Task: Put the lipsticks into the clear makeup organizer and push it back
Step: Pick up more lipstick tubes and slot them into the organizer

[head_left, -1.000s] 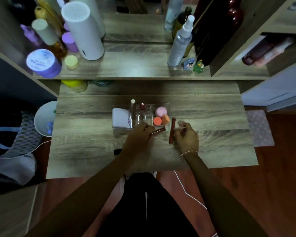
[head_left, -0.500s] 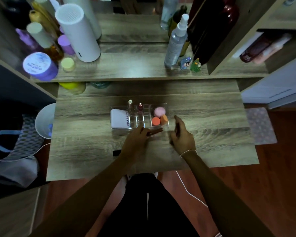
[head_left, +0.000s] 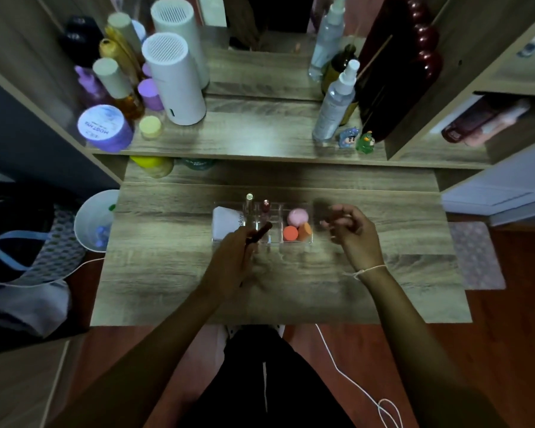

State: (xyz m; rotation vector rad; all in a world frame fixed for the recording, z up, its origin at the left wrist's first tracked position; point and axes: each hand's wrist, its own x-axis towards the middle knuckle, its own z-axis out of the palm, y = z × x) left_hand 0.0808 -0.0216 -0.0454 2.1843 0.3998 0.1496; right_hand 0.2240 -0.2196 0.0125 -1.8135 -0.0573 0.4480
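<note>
The clear makeup organizer (head_left: 278, 241) stands mid-table. It holds a white tube (head_left: 226, 224), two upright lipsticks (head_left: 249, 199) (head_left: 265, 206), a pink sponge (head_left: 297, 217) and two orange sponges (head_left: 290, 233). My left hand (head_left: 237, 257) grips a dark red lipstick (head_left: 262, 231), tilted with its tip over the organizer's middle slots. My right hand (head_left: 354, 234) hovers just right of the organizer, fingers curled around a second dark lipstick (head_left: 324, 211) that is smeared by motion blur.
A raised shelf (head_left: 260, 143) behind the table carries a white cylinder (head_left: 176, 81), a spray bottle (head_left: 335, 103), a purple jar (head_left: 101, 126) and small figurines (head_left: 365, 143). A white bin (head_left: 90, 223) and a bag (head_left: 22, 242) sit at the left. A white cord (head_left: 349, 381) trails below.
My left hand lifted its lipstick off the table and tilted it over the organizer. My right hand rose with the other lipstick and moved right and back, beside the organizer.
</note>
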